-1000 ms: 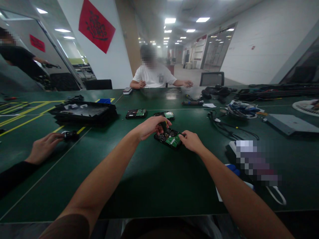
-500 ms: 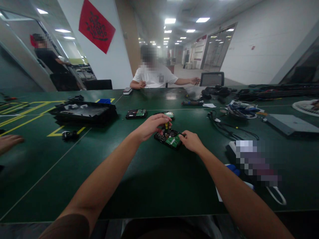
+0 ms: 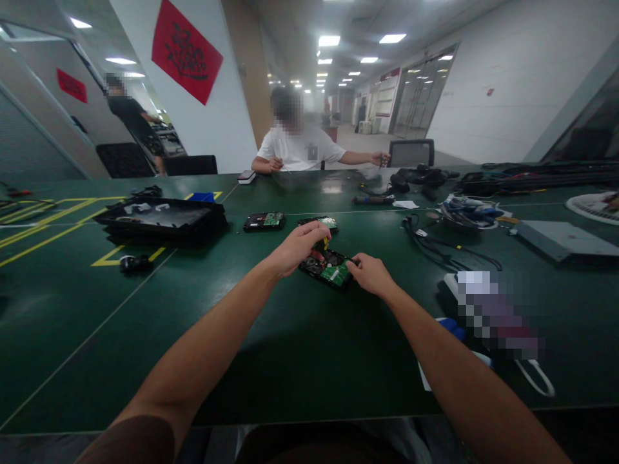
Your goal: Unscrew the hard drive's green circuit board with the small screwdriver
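Your left hand point(image 3: 302, 248) is holding a yellow and black tool point(image 3: 325, 244), with its fingers curling close around it. It is looking like a screwdriver, but your hand is hiding much of it, so the tip is not showing clearly. Your right hand point(image 3: 371, 273) is pinching the right end of a black hard drive point(image 3: 329, 265). The drive is lying on the worktop point(image 3: 271, 361), between your two hands, with its green board point(image 3: 340, 274) facing up.

You are seeming to be partway through working on this drive. The tool is already in your hand and hanging right over the far left part of it. The green board is still sitting in the black frame, and no big part is lying loose beside it. Any screws are showing too small to count, so nobody is able to tell how many turns are left.

Two more drives are waiting farther off: a left one point(image 3: 264, 221), and a far one point(image 3: 326, 222) just past your left hand, partly hiding. You are touching neither of them now.
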A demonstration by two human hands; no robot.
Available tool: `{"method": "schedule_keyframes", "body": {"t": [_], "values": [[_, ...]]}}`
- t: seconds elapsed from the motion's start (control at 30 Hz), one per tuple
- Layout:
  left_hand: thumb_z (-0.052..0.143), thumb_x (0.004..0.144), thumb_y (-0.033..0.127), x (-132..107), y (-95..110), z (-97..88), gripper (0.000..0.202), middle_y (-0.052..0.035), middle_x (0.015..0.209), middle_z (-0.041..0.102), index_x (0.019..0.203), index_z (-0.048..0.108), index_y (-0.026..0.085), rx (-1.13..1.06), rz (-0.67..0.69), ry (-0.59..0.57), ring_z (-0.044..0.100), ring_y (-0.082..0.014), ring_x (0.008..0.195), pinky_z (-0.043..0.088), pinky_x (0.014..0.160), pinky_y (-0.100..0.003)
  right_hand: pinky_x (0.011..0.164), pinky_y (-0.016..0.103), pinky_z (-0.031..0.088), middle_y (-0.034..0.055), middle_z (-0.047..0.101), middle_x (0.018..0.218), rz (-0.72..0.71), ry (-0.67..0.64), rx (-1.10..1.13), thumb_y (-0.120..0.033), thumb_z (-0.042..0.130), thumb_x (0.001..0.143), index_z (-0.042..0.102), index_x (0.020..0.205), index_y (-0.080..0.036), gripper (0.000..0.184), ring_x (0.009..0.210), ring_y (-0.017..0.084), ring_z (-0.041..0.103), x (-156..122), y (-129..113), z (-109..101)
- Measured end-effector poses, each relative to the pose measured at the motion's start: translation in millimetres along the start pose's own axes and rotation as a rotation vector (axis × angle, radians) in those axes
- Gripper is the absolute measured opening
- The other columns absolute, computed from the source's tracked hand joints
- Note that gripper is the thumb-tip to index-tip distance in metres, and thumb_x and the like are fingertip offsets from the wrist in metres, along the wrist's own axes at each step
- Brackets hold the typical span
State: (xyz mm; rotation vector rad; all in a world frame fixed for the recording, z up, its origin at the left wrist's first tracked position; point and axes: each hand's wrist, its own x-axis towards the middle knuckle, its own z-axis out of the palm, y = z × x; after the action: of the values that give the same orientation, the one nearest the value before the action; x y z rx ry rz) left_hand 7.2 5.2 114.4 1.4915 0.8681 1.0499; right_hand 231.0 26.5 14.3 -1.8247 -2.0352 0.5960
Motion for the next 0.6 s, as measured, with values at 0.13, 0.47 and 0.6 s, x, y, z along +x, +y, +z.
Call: {"method": "schedule_keyframes", "body": {"t": [0.13,0.47,0.6], "values": [[0.064,0.088,0.044,0.4,1.6,-4.6,0.027,-0.0053,0.093,0.062,0.087,0.068,0.017,0.152,0.021,0.002,0.058,-0.0167,0.083,0.05,0.059,-0.023,0.069,0.027,0.044,0.0056,0.077,0.091,-0.005,0.014,-0.007,-0.046,0.054,0.101,0.069,0.115,-0.019,0.034,0.079,0.017,0.069,0.4,0.6,0.6],[0.062,0.087,0.04,2.4,-6.3,-3.1,0.023,-0.0095,0.086,0.069,0.09,0.063,0.017,-0.174,-0.076,0.004,0.066,-0.023,0.085,0.054,0.061,-0.031,0.067,0.026,0.044,0.007,0.077,0.092,-0.005,-0.01,0.001,-0.046,0.053,0.101,0.068,0.117,-0.018,0.036,0.079,0.018,0.07,-1.0,-0.6,-1.2],[0.063,0.084,0.037,3.2,-5.9,-3.5,0.022,-0.0097,0.098,0.067,0.085,0.069,0.016,-0.025,-0.006,0.064,0.062,-0.0224,0.096,0.051,0.061,-0.026,0.066,0.026,0.044,0.0068,0.077,0.092,0.007,-0.007,0.0,-0.046,0.053,0.101,0.068,0.118,-0.018,0.036,0.078,0.018,0.07,-0.8,-0.7,-1.2]]}}
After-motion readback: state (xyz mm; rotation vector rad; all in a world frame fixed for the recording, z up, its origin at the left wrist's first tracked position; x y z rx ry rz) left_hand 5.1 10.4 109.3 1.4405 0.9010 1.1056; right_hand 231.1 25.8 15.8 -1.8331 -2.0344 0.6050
